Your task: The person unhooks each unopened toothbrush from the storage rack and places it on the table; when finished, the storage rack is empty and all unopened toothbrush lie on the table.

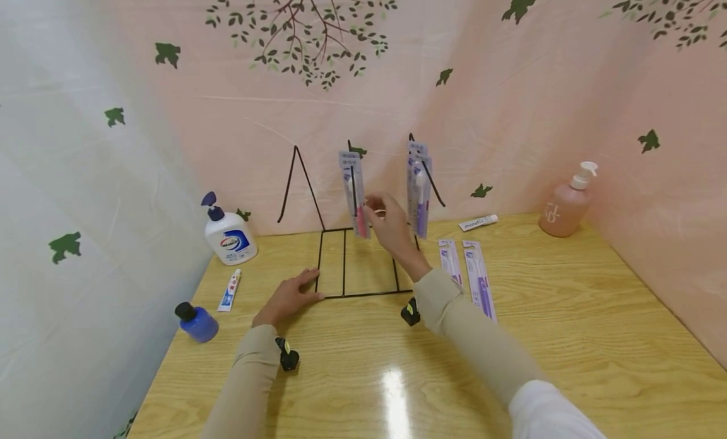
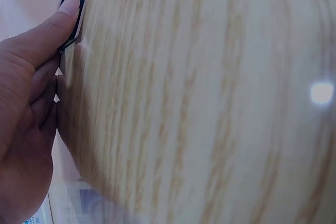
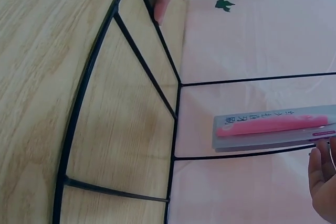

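A black wire rack (image 1: 344, 262) with upright hooks stands at the back of the table. Packaged toothbrushes hang from its middle hook, a pink toothbrush package (image 1: 361, 219) in front; more, with a purple toothbrush package (image 1: 421, 202), hang from the right hook. My right hand (image 1: 392, 228) pinches the pink package's right edge; its fingers (image 3: 318, 169) show beside that package in the right wrist view, the grip itself partly out of view. Against the rack's front left corner rests my left hand (image 1: 291, 297), fingers fairly straight, thumb (image 2: 60, 22) touching the wire.
Two purple toothbrush packages (image 1: 480, 281) lie right of the rack, below a small white tube (image 1: 478, 223). A pink pump bottle (image 1: 565, 202) stands far right. Leftward are a white pump bottle (image 1: 230, 237), a toothpaste tube (image 1: 230, 291) and a blue bottle (image 1: 199, 323).
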The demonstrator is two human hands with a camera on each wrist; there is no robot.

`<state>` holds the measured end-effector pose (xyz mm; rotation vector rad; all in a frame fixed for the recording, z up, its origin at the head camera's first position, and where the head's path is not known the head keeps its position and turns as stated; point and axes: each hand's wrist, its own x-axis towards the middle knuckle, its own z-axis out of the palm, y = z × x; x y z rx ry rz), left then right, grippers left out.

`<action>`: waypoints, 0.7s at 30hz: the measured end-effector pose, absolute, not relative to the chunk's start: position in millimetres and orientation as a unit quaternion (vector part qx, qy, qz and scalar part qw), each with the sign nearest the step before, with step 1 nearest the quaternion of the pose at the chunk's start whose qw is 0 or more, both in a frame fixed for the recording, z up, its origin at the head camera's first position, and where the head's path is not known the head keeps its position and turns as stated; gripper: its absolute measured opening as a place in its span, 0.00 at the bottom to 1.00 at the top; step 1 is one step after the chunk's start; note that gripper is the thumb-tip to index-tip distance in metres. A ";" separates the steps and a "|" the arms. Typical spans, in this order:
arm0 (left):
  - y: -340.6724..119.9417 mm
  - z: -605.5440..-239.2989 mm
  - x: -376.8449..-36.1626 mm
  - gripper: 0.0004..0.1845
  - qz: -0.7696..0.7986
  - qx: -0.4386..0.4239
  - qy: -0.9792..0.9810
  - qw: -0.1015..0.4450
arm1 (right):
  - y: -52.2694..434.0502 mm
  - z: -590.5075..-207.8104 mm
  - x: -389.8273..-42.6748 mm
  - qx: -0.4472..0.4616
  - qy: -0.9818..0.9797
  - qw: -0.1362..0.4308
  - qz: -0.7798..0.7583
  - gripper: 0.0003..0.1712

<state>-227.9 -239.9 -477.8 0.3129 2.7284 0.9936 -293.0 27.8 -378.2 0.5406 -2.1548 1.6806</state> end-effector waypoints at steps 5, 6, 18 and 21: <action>-240.2 -476.8 -228.3 0.38 0.341 0.105 0.928 0.110 | 20.3 -373.9 -302.2 0.184 -0.753 0.186 0.604 0.12; -240.1 -476.5 -228.3 0.38 0.342 0.103 0.927 0.111 | 19.1 -373.4 -304.3 0.185 -0.751 0.189 0.605 0.12; -239.4 -477.0 -227.1 0.38 0.341 0.103 0.928 0.111 | 20.4 -371.7 -300.5 0.188 -0.730 0.179 0.633 0.12; -240.3 -476.9 -226.4 0.38 0.344 0.103 0.927 0.110 | 24.3 -370.7 -295.8 0.199 -0.727 0.166 0.636 0.13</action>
